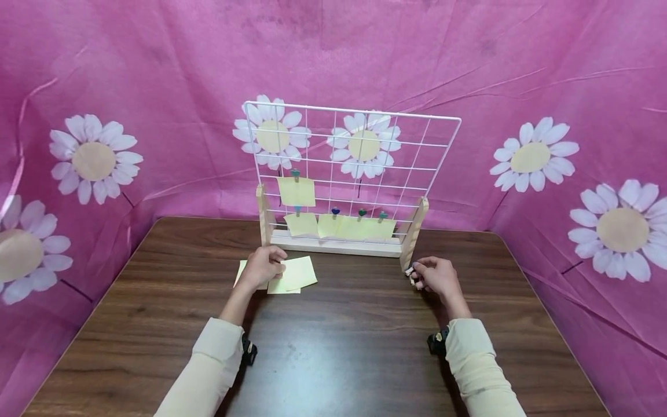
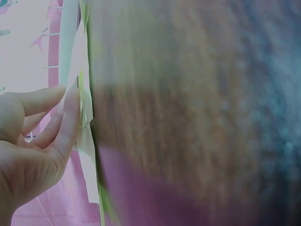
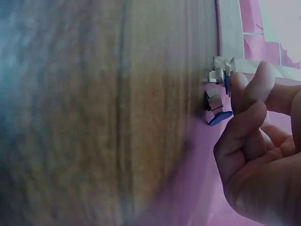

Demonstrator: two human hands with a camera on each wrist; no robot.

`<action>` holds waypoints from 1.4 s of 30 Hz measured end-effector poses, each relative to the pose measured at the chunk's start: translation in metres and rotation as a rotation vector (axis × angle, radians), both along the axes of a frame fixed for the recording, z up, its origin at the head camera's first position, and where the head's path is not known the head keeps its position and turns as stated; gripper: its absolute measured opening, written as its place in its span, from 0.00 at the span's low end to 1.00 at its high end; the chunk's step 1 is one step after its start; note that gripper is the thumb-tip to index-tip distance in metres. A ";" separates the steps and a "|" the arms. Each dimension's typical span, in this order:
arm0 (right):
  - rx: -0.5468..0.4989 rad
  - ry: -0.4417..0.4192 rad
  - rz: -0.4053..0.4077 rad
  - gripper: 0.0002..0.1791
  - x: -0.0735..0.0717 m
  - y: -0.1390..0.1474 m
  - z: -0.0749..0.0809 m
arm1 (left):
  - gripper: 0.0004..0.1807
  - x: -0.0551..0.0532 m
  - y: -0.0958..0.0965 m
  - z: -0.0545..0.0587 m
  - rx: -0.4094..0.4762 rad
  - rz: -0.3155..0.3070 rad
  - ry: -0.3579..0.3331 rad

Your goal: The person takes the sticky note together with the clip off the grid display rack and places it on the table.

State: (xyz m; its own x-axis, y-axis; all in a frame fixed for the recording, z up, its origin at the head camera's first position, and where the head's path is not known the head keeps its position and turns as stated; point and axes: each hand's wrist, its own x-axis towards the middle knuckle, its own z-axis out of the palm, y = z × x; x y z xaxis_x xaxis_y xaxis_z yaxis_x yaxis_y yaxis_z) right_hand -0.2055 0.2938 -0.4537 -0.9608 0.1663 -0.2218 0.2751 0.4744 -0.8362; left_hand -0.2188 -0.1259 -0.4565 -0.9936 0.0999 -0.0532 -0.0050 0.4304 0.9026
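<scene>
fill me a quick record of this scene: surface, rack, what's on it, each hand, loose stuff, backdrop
surface: brown wood-grain table
rack: white wire grid upright in a wooden stand
on rack: upper yellow note above a row of yellow notes, held by five colored clips
left hand: at the loose yellow notes; pinch unclear
right hand: at loose clips by the stand's right foot; grip unclear
backdrop: pink cloth with white daisies
</scene>
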 end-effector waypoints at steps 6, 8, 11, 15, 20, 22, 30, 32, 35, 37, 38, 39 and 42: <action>-0.035 0.041 -0.001 0.18 0.002 -0.003 0.006 | 0.13 -0.001 0.000 0.001 -0.020 0.023 0.040; -0.033 0.054 0.010 0.18 0.003 -0.004 0.008 | 0.13 -0.001 0.001 0.002 -0.022 0.023 0.045; -0.050 0.068 0.033 0.18 0.005 -0.009 0.012 | 0.13 -0.001 0.001 0.004 -0.019 0.024 0.038; -0.095 0.082 0.066 0.19 0.006 -0.017 0.016 | 0.12 -0.001 0.002 0.006 0.001 0.038 0.022; -0.060 0.106 0.119 0.20 0.007 -0.023 0.020 | 0.10 -0.002 0.003 0.006 0.016 0.050 0.023; -0.040 0.120 0.149 0.21 0.006 -0.025 0.020 | 0.10 -0.002 0.004 0.007 0.017 0.053 0.026; 0.056 0.214 0.232 0.20 0.000 -0.036 0.023 | 0.12 -0.001 0.005 0.009 0.076 0.092 0.049; 0.071 0.238 0.242 0.20 0.000 -0.041 0.025 | 0.13 -0.002 0.006 0.010 0.124 0.113 0.059; 0.075 0.274 0.247 0.19 -0.001 -0.049 0.031 | 0.15 -0.002 0.008 0.013 0.209 0.151 0.075; 0.069 0.299 0.246 0.18 -0.002 -0.055 0.036 | 0.16 -0.003 0.010 0.015 0.259 0.168 0.076; 0.065 0.311 0.243 0.17 -0.003 -0.058 0.038 | 0.17 -0.004 0.011 0.016 0.283 0.171 0.074; 0.062 0.323 0.240 0.17 -0.003 -0.061 0.041 | 0.18 -0.004 0.011 0.017 0.298 0.172 0.070; 0.038 0.351 0.239 0.16 -0.006 -0.072 0.049 | 0.19 -0.005 0.013 0.021 0.336 0.162 0.055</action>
State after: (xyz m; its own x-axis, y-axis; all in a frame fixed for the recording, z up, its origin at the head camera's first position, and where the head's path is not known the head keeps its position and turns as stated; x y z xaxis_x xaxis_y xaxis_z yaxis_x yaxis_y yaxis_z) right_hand -0.2119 0.2218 -0.4045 -0.9894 -0.0687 0.1279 -0.1449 0.5223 -0.8403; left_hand -0.2241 -0.1130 -0.4357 -0.9984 -0.0561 0.0095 0.0035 0.1075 0.9942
